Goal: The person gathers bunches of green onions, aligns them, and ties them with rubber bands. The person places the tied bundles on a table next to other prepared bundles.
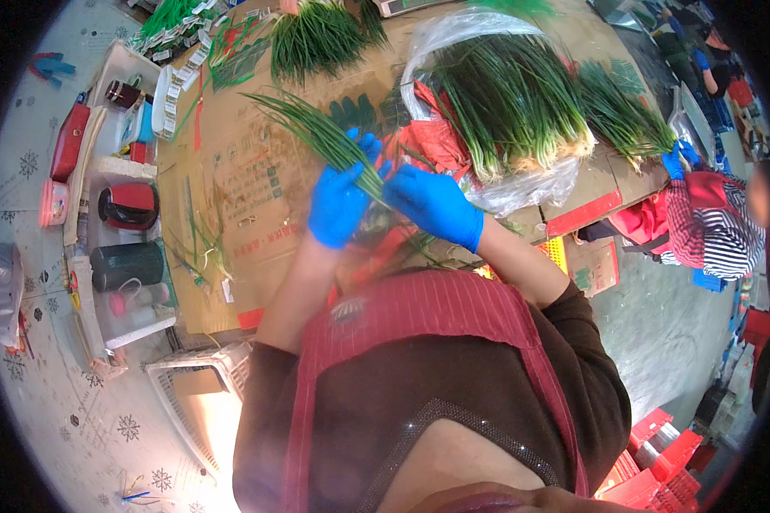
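My left hand (340, 205), in a blue glove, has its fingers around a small bunch of green onions (314, 138) whose leaves point to the upper left. Against the root end of that bunch is my right hand (433, 204), also gloved in blue, with its fingers bent; what its fingertips grip is hidden. To the right, a large heap of green onions (510, 96) lies on a clear plastic bag (532, 192) and red plastic (433, 144). A tied-looking bunch (317, 38) lies at the top of the cardboard-covered table (250, 173).
White foam boxes (144, 327) at the left hold a black and red container (128, 205) and a dark cylinder (127, 266). Loose onion scraps (212, 250) lie nearby. A co-worker (699, 218) at the right handles more onions (622, 115). A white plastic crate (199, 359) stands below the table.
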### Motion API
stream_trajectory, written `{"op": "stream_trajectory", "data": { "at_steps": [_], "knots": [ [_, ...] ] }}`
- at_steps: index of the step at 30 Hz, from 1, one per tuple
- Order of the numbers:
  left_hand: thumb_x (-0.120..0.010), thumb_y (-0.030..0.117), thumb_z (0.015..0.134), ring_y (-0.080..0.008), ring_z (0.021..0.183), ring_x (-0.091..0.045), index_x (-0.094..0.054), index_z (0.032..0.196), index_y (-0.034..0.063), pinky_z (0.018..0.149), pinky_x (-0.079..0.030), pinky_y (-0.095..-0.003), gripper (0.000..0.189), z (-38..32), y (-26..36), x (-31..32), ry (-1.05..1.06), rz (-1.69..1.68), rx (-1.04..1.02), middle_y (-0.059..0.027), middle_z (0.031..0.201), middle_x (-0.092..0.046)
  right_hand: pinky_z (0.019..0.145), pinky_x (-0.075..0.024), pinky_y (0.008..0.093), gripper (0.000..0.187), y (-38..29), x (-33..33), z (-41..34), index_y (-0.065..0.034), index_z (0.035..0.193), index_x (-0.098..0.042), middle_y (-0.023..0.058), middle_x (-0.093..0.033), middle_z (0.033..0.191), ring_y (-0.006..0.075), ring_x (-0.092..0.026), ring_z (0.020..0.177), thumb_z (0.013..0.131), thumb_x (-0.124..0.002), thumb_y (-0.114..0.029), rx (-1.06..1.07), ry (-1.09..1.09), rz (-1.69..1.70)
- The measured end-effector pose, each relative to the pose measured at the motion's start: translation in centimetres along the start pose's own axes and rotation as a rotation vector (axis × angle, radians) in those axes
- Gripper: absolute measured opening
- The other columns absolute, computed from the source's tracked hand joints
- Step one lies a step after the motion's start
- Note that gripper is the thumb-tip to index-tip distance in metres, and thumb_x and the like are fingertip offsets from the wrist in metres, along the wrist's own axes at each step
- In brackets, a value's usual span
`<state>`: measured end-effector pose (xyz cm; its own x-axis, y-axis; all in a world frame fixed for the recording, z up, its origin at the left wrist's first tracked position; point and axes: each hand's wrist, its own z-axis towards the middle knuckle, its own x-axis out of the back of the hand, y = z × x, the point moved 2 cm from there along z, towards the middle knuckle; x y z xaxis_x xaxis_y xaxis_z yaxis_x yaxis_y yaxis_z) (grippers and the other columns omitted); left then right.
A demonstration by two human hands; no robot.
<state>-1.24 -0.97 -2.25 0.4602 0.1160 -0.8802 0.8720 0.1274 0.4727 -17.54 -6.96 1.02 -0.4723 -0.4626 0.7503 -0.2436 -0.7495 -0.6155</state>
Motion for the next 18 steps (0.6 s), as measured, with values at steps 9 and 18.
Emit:
{"op": "stream_trajectory", "data": {
  "at_steps": [9,18],
  "knots": [
    [-0.054,-0.003,0.086,-0.0253,0.128,-0.045,-0.039,0.139,0.0046,0.113,-0.029,-0.0507,0.056,0.4,1.1,2.4,0.097,0.009,-0.132,-0.0094,0.132,-0.051,0.077,-0.0478,0.0346,0.018,3.7,0.4,-3.4,-0.0044,0.098,-0.06,0.0119,-0.059,0.086,0.0214,-0.059,0.079,0.09,-0.06,-0.021,-0.173,-0.308,0.575],
    [-0.055,-0.004,0.085,-0.0254,0.123,-0.048,-0.043,0.136,0.0083,0.11,-0.033,-0.0503,0.055,0.4,1.4,1.0,0.057,0.001,-0.046,-0.0087,0.128,-0.053,0.073,-0.0509,0.0351,0.024,4.1,1.3,-2.7,-0.01,0.109,-0.065,0.0111,-0.064,0.097,0.0284,-0.064,0.085,0.086,-0.065,-0.016,-0.142,0.028,0.2]
  ]
}}
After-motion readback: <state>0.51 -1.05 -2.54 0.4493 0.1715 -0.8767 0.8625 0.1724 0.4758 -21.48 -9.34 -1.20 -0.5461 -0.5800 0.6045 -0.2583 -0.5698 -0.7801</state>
